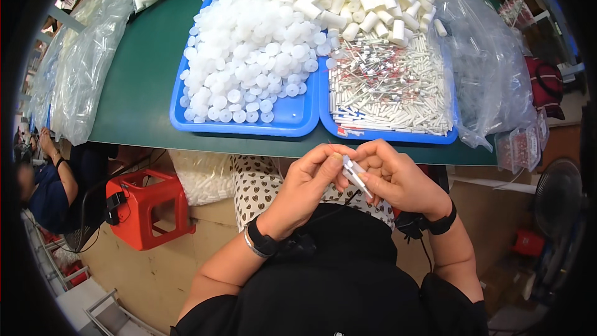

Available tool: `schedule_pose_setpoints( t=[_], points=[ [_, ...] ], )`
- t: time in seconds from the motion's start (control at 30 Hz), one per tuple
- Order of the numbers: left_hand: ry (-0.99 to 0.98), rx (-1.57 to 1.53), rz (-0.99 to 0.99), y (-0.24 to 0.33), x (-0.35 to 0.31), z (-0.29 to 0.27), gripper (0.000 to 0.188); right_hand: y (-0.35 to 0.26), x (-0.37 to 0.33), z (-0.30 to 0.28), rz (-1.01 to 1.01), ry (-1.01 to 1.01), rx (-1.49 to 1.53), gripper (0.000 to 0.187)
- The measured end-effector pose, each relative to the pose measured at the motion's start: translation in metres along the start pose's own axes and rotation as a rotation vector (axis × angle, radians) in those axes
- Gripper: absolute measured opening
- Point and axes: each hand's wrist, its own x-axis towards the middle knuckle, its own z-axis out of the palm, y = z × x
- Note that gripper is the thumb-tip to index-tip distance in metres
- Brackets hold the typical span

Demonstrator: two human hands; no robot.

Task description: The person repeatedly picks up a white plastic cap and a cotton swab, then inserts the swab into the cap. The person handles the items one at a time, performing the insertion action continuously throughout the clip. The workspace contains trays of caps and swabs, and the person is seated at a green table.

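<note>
My left hand (309, 182) and my right hand (398, 179) meet just in front of the table edge, fingers closed in pinches. Between them is a slim white stick-like piece (357, 177), slanting down to the right. Its upper end is at my left fingertips, and my right thumb and fingers press along its side. Fingers cover part of it, so its exact kind is unclear. Beyond the hands, a blue tray (298, 126) holds many translucent white discs (239, 65). Beside it, another blue tray (404, 137) is heaped with thin white sticks (388, 109), some with red and metallic bits.
Thick white cylinders (373, 6) pile up behind the trays. Clear plastic bags (488, 62) lie on the green table (140, 81) at both sides. A red stool (149, 208) stands lower left, with a seated person (59, 190) farther left. At right is a dark fan (558, 196).
</note>
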Motion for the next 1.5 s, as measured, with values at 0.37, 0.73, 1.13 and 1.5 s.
schedule_pose_setpoints(
  t=[0.37,0.73,1.13,1.5],
  points=[
    [0.057,0.032,-0.031,-0.011,0.003,0.006,0.032,0.019,0.0,-0.001,0.004,0.041,0.511,0.015],
    [-0.037,-0.249,-0.083,-0.004,0.005,0.008,0.021,0.021,-0.04,-0.147,-0.037,0.998,-1.408,0.013],
    [-0.054,-0.247,-0.123,0.005,0.003,0.003,0.027,0.011,-0.034,-0.122,-0.094,1.036,-1.127,0.021],
    [0.047,-0.128,-0.011,-0.006,0.004,0.007,0.02,0.005,-0.008,0.01,-0.515,0.357,-0.867,0.028]
  ],
)
